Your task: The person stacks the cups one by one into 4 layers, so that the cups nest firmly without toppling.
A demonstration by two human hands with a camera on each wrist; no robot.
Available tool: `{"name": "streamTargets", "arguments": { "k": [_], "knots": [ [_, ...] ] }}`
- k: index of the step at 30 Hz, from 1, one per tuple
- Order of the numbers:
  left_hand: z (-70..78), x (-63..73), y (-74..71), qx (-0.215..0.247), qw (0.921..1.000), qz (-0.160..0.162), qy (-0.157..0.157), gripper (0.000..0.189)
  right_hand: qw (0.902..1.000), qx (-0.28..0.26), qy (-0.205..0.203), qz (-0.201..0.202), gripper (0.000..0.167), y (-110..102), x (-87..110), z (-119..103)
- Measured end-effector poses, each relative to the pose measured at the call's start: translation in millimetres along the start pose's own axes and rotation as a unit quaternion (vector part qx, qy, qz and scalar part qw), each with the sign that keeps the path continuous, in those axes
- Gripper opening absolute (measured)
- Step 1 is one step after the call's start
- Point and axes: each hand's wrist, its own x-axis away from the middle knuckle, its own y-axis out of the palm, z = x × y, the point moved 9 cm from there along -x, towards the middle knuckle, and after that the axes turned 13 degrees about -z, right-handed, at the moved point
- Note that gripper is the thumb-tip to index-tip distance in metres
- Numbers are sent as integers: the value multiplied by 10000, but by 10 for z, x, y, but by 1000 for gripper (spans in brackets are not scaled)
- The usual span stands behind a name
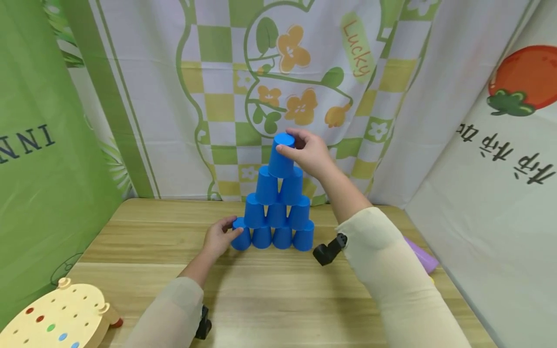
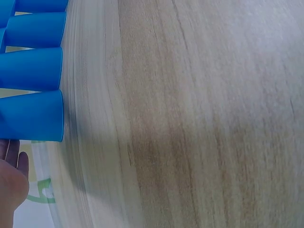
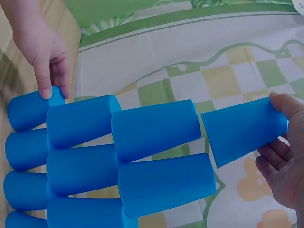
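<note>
Upside-down blue cups form a pyramid on the table, with several in its bottom row [image 1: 282, 238]. My right hand [image 1: 311, 152] grips a blue cup [image 1: 282, 157] by its upper end, thumb on the near side and fingers behind. In the right wrist view this held cup [image 3: 247, 128] is slightly tilted, with a small gap to the two cups of the row below [image 3: 166, 183]. At the bottom left, my left hand [image 1: 219, 238] holds the end cup [image 1: 241, 237] between thumb and fingers. The left wrist view shows that cup [image 2: 33, 116] from the side, fingertips beside it.
The wooden table [image 1: 278, 299] carries a cream pegboard toy [image 1: 65, 314] with coloured dots at the front left. A purple object [image 1: 422, 256] lies at the right, partly behind my right sleeve. A patterned curtain [image 1: 217, 106] hangs close behind the pyramid.
</note>
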Motion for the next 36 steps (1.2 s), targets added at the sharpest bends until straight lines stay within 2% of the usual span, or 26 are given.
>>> {"name": "streamTargets", "arguments": {
  "k": [11,28,36],
  "knots": [
    [8,-3,9,66,10000,44,50,51,9999,-110,56,86,63,34,-68,75],
    [9,-3,5,63,9998,125,128,49,9997,-101,172,113,69,40,-25,118],
    [80,38,-86,121,9996,-71,262,72,9996,-240,-69,152,68,-5,109,249]
  ]
}}
